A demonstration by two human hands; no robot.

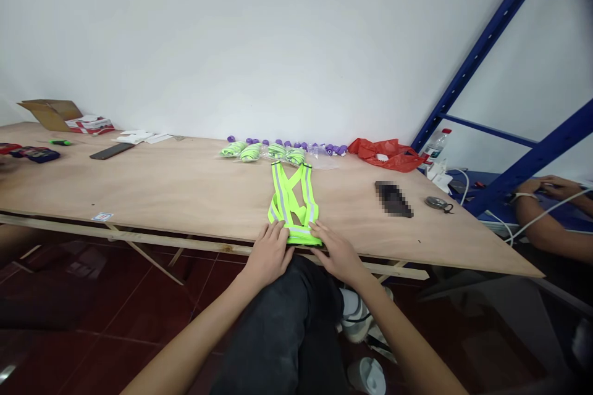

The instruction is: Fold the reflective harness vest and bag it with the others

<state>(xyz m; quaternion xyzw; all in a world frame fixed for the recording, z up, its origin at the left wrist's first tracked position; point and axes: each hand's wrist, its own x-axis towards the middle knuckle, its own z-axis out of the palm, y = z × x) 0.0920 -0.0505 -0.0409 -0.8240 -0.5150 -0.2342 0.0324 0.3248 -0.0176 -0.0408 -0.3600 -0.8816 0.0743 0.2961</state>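
A neon yellow-green reflective vest with grey stripes lies flat on the wooden table, its straps pointing towards the wall. Its bottom band rests at the table's front edge. My left hand grips the band's left corner, fingers on top and the thumb low by the edge. At the right corner, my right hand pinches the same band in a similar way. What lies under the fingertips is hidden. Just beyond the straps sit several bagged, folded vests in clear plastic.
Purple rolls line the wall. Right of them lie a red plastic bag, a pixelated dark object and a round stopwatch-like item. A blue metal frame rises at right, near another person's arms. A dark flat slab lies left.
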